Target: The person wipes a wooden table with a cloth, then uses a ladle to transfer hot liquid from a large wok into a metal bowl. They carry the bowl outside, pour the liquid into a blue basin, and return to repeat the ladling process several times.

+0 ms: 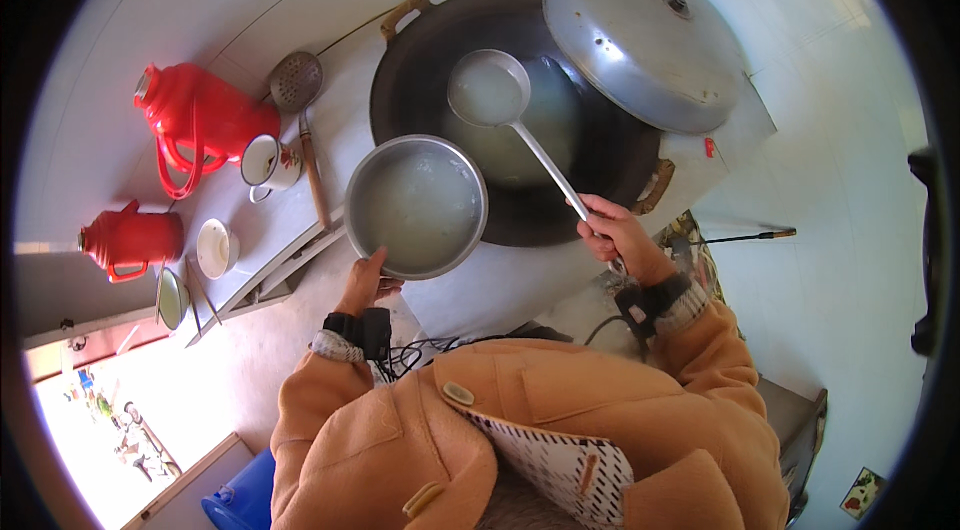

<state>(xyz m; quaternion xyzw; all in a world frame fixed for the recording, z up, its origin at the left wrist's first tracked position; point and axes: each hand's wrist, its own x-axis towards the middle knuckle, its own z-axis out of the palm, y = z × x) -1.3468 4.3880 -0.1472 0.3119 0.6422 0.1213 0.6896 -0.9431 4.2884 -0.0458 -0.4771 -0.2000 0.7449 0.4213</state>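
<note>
My right hand (621, 236) grips the handle of a metal ladle (551, 166). Its bowl, filled with cloudy pale liquid (487, 91), is over a large dark wok (409, 91). More of the cloudy liquid (536, 147) lies in the bottom of the wok. My left hand (367, 282) holds the near rim of a round metal basin (354, 230), thumb on the edge and fingers underneath. Cloudy liquid (416, 203) also fills much of the basin, which overlaps the wok's left front edge in view.
A large metal lid (637, 42) leans over the wok's right side. Left are a skimmer (297, 83), an enamel mug (271, 164), a small white bowl (217, 248) and two red thermos flasks (217, 106). A blue bucket (244, 496) stands low left. Dark cables (412, 353) hang before my coat.
</note>
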